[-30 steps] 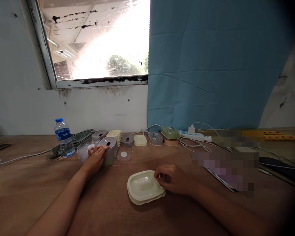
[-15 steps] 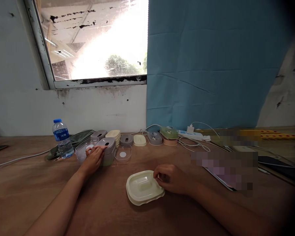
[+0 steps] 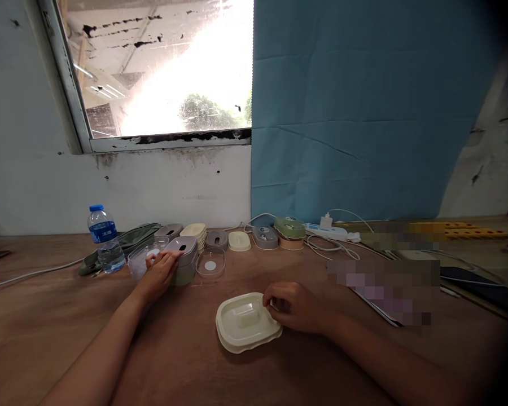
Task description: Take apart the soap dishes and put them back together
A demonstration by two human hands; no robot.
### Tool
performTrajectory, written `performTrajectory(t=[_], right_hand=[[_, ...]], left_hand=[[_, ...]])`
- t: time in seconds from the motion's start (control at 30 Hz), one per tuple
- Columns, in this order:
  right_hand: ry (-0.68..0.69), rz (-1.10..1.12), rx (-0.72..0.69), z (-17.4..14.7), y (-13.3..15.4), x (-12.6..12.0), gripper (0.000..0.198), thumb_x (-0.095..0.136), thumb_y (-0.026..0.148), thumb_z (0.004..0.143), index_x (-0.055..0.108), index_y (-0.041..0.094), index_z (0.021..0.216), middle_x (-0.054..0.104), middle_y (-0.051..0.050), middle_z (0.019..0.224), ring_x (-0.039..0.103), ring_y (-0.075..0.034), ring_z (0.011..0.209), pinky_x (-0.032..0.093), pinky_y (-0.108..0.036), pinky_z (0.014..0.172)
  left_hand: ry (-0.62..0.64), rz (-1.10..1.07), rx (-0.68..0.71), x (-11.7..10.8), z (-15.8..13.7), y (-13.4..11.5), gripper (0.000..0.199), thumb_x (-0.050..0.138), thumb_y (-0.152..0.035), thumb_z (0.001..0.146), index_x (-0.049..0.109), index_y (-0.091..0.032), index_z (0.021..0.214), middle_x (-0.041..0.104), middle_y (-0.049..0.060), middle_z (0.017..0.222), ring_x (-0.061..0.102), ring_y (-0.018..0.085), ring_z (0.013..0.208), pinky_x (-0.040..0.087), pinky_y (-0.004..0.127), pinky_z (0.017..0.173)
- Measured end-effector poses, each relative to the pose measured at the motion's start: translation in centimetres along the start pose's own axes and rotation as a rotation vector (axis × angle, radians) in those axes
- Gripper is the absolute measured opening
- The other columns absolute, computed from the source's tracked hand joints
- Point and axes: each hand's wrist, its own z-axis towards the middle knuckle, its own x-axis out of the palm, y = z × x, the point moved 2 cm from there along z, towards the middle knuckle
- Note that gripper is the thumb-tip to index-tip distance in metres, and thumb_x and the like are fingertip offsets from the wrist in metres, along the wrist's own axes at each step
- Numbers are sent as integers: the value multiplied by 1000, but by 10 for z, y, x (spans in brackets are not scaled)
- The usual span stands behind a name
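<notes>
My left hand point(image 3: 163, 270) lies with stretched fingers against a stack of purplish-grey plastic boxes point(image 3: 185, 243), its fingertips on the upper box. Beside it is a clear plastic tub point(image 3: 138, 262), partly behind the hand. On the near middle of the table is a cream plastic lid point(image 3: 237, 327), rounded, with a raised bar in its centre. My right hand point(image 3: 291, 305) has curled fingers closed at the lid's right rim; the exact grip is partly hidden.
A clear lid with a white round sticker point(image 3: 207, 265), stacked cream lids point(image 3: 198, 231), grey boxes point(image 3: 265, 237) and a green-lidded box point(image 3: 290, 227) line the back. A water bottle point(image 3: 108, 242) stands left. A power strip point(image 3: 332, 231) with cables lies right.
The whole view has shifted slightly. Both hands, the cream lid and the boxes keep the same places relative to each other.
</notes>
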Motion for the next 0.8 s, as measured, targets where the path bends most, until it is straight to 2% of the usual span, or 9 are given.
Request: performTrajectory(t=[0.47, 0.8], right_hand=[[5, 2, 6, 1, 2, -2, 13, 50, 14, 71, 60, 19, 78, 60, -1, 69, 52, -10, 58, 41, -20, 56], [5, 0, 0, 1, 1, -1, 14, 49, 14, 72, 60, 19, 79, 60, -1, 70, 52, -10, 58, 42, -20, 57]], left_hand=[[22, -15, 27, 1, 0, -1, 37, 26, -20, 90, 35, -26, 125, 53, 6, 117, 40, 21, 107, 20, 40, 92], [-4, -20, -23, 1, -1, 1, 33, 27, -22, 89, 42, -26, 119, 55, 6, 115, 42, 23, 107, 20, 43, 91]])
